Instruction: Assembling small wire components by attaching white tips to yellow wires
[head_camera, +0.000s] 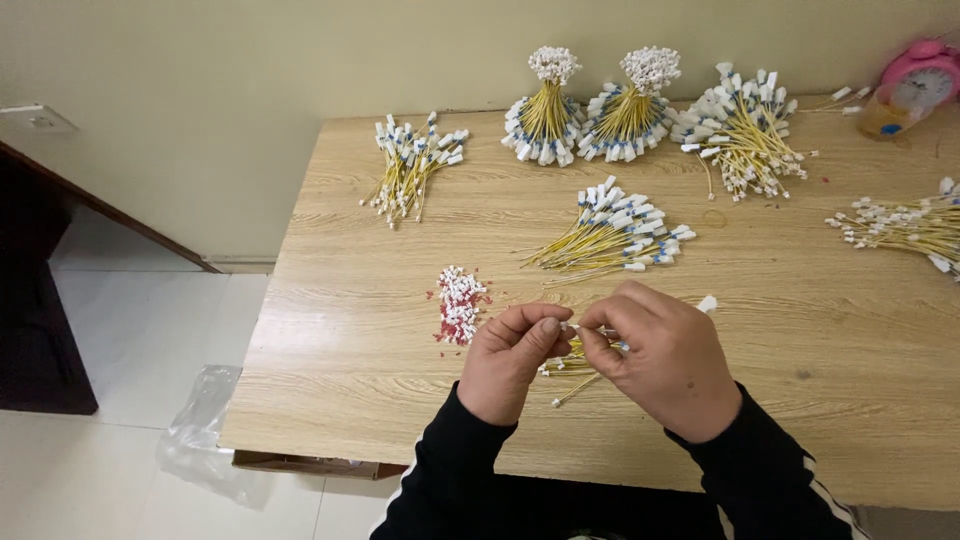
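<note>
My left hand (510, 360) and my right hand (665, 360) meet over the near part of a wooden table (800, 330). Together they pinch a small white connector with thin yellow wires (572, 362) between thumbs and forefingers. More yellow wire ends stick out below my hands. A little pile of white and red connector pieces (459, 303) lies just left of my left hand. A loose fan of yellow wires with white and blue ends (615, 236) lies just beyond my hands.
Two upright tied wire bundles (546, 118) (632, 110) stand at the back, with loose bundles beside them (748, 130) (410, 165) and at the right edge (905, 225). A pink alarm clock (920, 80) sits back right. A plastic bag (205, 425) lies on the floor, left.
</note>
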